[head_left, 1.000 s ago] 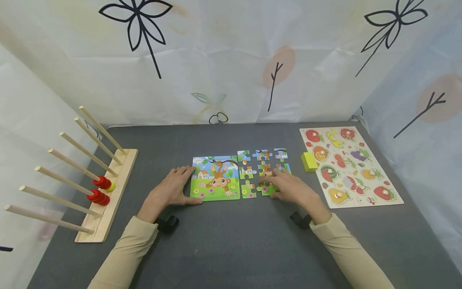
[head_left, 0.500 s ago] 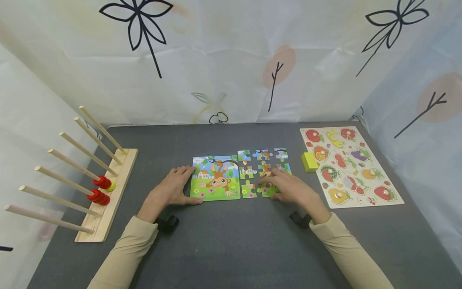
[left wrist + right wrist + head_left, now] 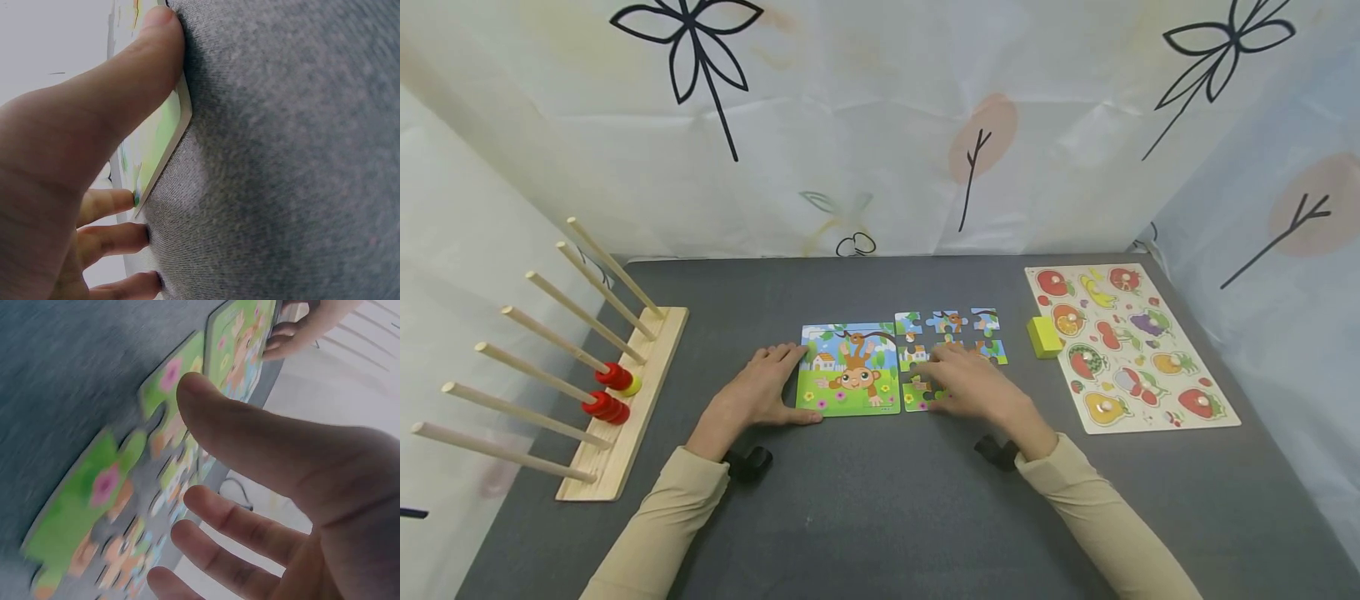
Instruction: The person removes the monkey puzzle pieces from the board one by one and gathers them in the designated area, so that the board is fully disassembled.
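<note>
A monkey picture board [image 3: 850, 392] lies flat on the table. My left hand [image 3: 756, 390] rests at its left side; in the left wrist view the thumb [image 3: 156, 47] touches one edge of the board [image 3: 164, 125], with the fingers spread near its corner. To the board's right are loose jigsaw pieces [image 3: 912, 357] in rows with small gaps. My right hand [image 3: 973, 385] is over the lower pieces and hides some. In the right wrist view its thumb and fingers stand apart, with nothing between them, above a green piece with a pink flower [image 3: 81, 500].
A wooden peg stand [image 3: 651, 367] with red rings [image 3: 606, 408] and a yellow ring stands at left. At right are a yellow block [image 3: 1044, 337] and a fruit board [image 3: 1123, 358]. A printed cloth [image 3: 865, 150] hangs behind the dark table [image 3: 880, 508].
My right hand has moved left from the lower middle piece toward the left column, its fingers lifted off the pieces. My left hand stays where it was.
</note>
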Available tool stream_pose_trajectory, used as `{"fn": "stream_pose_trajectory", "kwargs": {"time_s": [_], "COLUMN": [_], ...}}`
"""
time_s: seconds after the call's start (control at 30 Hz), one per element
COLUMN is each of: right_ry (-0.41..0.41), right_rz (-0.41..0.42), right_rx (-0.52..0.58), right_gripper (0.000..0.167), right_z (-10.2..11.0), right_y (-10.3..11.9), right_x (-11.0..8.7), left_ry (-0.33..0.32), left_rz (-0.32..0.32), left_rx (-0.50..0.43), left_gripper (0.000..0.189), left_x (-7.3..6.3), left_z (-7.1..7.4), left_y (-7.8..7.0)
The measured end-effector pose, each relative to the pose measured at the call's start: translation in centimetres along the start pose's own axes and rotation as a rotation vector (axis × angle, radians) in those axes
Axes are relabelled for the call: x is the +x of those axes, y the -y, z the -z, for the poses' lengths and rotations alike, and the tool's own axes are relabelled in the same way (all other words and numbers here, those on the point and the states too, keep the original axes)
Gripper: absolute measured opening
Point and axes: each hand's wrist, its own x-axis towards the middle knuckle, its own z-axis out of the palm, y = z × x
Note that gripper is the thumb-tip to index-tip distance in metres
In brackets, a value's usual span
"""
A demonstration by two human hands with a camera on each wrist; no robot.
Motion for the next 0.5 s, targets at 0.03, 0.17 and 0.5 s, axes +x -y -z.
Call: {"fn": "stream_pose_trajectory", "kwargs": {"time_s": [0.03,0.17,0.5], "right_ry": [0.003,0.020,0.027], "right_rz": [0.003,0.019,0.057], "right_rx": [-0.003,0.000,-0.001], "right_gripper": [0.046,0.047,0.047], "right_z": [0.0,-0.2,-0.6], "right_y": [0.2,1.2,3.1], "right_x": [0.2,1.0,2.8], "left_ry": [0.000,0.000,0.001], "left_rz": [0.001,0.003,-0.001], "left_rx": [0.001,0.003,-0.003], "left_gripper": [0.113,0.113,0.113], "left_x": [0.0,0.0,0.0], "left_z": [0.0,-0.1,0.0], "left_y": [0.0,0.0,0.0]}}
